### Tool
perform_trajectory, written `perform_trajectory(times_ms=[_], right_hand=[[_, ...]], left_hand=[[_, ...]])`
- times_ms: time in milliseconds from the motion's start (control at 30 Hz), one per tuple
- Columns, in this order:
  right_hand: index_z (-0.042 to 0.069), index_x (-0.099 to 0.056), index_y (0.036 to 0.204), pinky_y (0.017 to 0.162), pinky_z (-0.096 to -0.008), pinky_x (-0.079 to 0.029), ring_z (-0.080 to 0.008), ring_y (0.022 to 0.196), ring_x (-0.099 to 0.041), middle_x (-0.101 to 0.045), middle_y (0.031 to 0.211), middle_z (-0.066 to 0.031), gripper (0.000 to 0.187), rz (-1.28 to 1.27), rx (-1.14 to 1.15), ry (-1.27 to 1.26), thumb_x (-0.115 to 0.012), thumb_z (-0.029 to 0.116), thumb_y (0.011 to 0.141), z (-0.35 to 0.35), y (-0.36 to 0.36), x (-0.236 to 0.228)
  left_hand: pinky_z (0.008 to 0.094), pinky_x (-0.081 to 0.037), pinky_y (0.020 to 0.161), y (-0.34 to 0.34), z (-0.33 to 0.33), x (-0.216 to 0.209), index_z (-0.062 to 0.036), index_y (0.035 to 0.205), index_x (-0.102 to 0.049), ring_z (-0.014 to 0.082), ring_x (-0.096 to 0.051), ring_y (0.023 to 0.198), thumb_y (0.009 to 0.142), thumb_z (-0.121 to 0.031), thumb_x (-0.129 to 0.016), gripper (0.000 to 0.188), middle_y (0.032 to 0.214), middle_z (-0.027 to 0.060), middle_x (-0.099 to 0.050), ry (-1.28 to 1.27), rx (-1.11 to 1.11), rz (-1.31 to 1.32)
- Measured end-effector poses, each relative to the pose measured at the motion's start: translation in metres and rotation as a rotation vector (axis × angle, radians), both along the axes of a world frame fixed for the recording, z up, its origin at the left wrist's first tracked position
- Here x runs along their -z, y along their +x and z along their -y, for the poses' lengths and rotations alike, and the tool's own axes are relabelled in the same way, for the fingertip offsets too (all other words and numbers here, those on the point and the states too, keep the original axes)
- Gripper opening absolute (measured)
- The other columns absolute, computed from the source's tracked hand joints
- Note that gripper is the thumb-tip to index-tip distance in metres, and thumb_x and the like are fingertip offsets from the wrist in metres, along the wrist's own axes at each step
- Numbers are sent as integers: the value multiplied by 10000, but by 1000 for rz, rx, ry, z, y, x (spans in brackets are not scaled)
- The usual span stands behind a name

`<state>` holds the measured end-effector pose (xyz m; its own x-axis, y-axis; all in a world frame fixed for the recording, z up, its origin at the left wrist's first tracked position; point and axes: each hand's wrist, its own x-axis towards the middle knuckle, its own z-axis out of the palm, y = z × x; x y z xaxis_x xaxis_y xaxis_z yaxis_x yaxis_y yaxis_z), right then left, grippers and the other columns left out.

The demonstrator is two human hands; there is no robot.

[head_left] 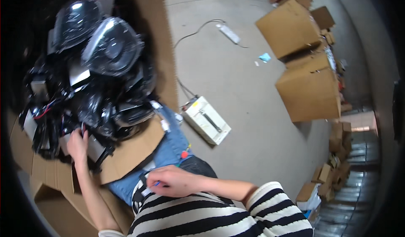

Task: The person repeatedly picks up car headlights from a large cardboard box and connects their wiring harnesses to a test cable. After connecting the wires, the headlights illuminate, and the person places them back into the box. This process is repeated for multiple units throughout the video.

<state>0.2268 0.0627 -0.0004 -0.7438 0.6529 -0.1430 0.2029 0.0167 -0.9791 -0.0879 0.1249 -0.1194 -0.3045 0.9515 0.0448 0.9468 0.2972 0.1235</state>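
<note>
Carton, brown cardboard (131, 157): open, near flap folded outward; heaped with black film-wrapped units (90, 106), lying at mixed angles from the far edge down to the near edge. On top, toward the far edge, 2 units with clear, rounded fronts (113, 47), side by side and overlapping. Among the heap: pale rectangular cards (79, 73), and red wire (43, 114) toward the left edge.

Hands: 2, bare, well apart. Left hand (77, 146): at the carton's near edge, left of the folded flap, fingers bent down among the black units; cannot tell whether they grip anything. Right hand (175, 180): outside the carton, beyond its near right corner, in front of the striped top (190, 214); fingers curled closed on a small blue item (157, 183), its kind too small to tell.

Floor, grey (249, 148): white box-shaped device with a dark handle (206, 121), beside the carton's right edge; white power strip (229, 33), farther off; light-blue scrap (264, 57); large brown boxes (310, 89), well apart from the carton.
</note>
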Motion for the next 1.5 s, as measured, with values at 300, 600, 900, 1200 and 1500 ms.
perform_trajectory(times_ms=[300,600,900,1200,1500], right_hand=[[26,-487,736,548,-313,-416,-219,597,-519,-516,646,-81,71,-73,24,0,-527,79,762,9,-1,2],[37,-496,773,567,-333,-433,-261,646,-555,-546,711,-115,73,-32,-39,-15,-542,86,745,-5,1,-1],[22,-558,777,453,-239,-337,-122,493,-431,-533,669,-53,60,121,-55,-87,-568,69,740,-7,-6,-14],[4,-535,747,468,-227,-326,-96,510,-412,-496,621,-26,40,165,-10,-88,-557,12,715,-6,18,-5],[18,-549,763,453,-244,-310,-110,492,-392,-502,628,-33,60,149,39,-102,-579,35,715,-6,21,-3]], left_hand=[[381,-391,667,10,-11,30,-79,846,-527,292,-564,757,750,-260,-575,210,744,72,-591,-70,-62,-26],[299,-392,707,-4,71,-47,-27,766,-554,173,-502,745,788,-105,-565,81,757,66,-570,397,27,590],[366,-392,659,113,121,-63,4,875,-513,293,-500,720,745,-86,-549,162,774,136,-535,139,281,786],[315,-384,645,106,147,-68,-38,931,-541,222,-517,664,716,-49,-593,222,687,54,-539,-128,339,1140],[288,-394,571,116,119,-92,-72,1083,-536,183,-491,626,741,-64,-595,347,746,74,-507,-442,484,1325]])
